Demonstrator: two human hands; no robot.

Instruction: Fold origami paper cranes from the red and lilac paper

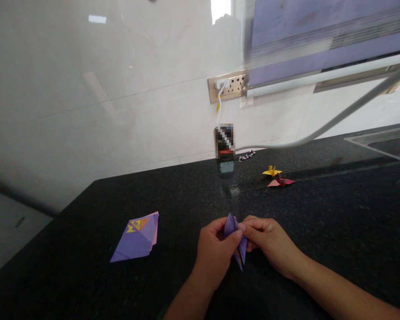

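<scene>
A partly folded piece of purple origami paper (pixel 231 225) is held just above the dark countertop, its lower end split into narrow points. My left hand (pixel 216 249) pinches it from the left, thumb lying across the front. From the right, my right hand (pixel 265 235) grips its edge between thumb and fingers, the two thumbs close together. Some of the folds are hidden behind my fingers. Off to the left lies a small stack of purple and pink paper sheets (pixel 133 242), with a yellow and orange print on the top one.
A yellow paper crane (pixel 271 171) and a red-pink one (pixel 281 182) sit on the black countertop (pixel 186 191). Behind them, a pixelated device (pixel 225 142) leans against the wall, cabled to a socket (pixel 228 86). A beaded string (pixel 246 156) lies beside it. A grey hose (pixel 340 115) crosses the right.
</scene>
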